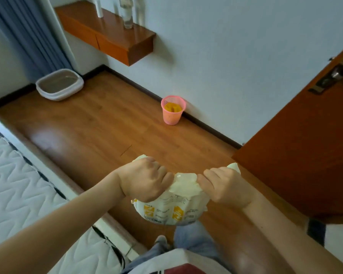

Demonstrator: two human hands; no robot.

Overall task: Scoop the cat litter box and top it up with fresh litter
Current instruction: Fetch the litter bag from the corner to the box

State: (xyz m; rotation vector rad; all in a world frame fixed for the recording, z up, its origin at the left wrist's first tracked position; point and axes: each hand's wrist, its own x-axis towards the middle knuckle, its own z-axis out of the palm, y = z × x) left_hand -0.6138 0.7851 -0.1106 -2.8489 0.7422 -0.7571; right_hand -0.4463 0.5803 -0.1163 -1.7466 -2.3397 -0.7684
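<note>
While the left hand [147, 178] and right hand [225, 184] grip the litter bag [172, 210] over wooden floor [99, 125], the litter box [59, 85] sits at ten o'clock, pink bin [172, 111] at twelve.

Blue jeans [194, 240], white-and-maroon top [172, 263]

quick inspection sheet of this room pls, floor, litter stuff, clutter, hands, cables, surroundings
surface: wooden floor, glossy, a thin dark line near its middle
job's things: litter box in the far corner by the curtain; litter bag held up above the floor; no scoop seen
clutter: pink basket against the wall, something yellow inside
hands: left hand and right hand both grip the bag's bunched top
cables: nothing seen
surroundings: mattress on the left, wall shelf with bottles, open door on the right
</note>
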